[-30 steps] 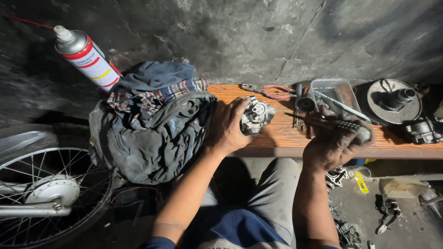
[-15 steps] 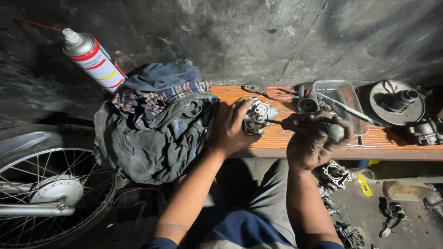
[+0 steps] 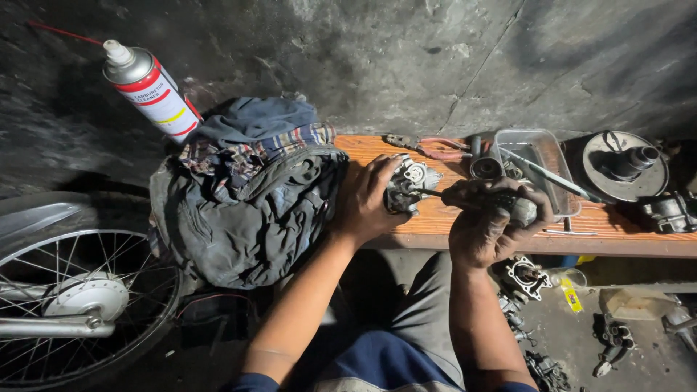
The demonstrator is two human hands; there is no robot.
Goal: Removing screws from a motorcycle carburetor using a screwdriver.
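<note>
My left hand (image 3: 367, 199) grips a small grey metal carburettor (image 3: 409, 183) resting on the orange wooden bench (image 3: 450, 221). My right hand (image 3: 485, 221) is closed around the dark handle of a screwdriver (image 3: 517, 207). Its thin shaft points left and its tip meets the carburettor's side. Both hands are dark with grease.
A heap of dark clothes and rags (image 3: 247, 196) lies left of the hands. A spray can (image 3: 149, 91) with a red straw leans on the wall. Pliers (image 3: 425, 145), a clear tray (image 3: 537, 163) and round engine parts (image 3: 624, 165) sit on the bench. A spoked wheel (image 3: 80, 305) stands at lower left.
My right hand has lifted a screwdriver from the right of the bench and carried it left, bringing the tip to the carburettor. My left hand has stayed on the carburettor.
</note>
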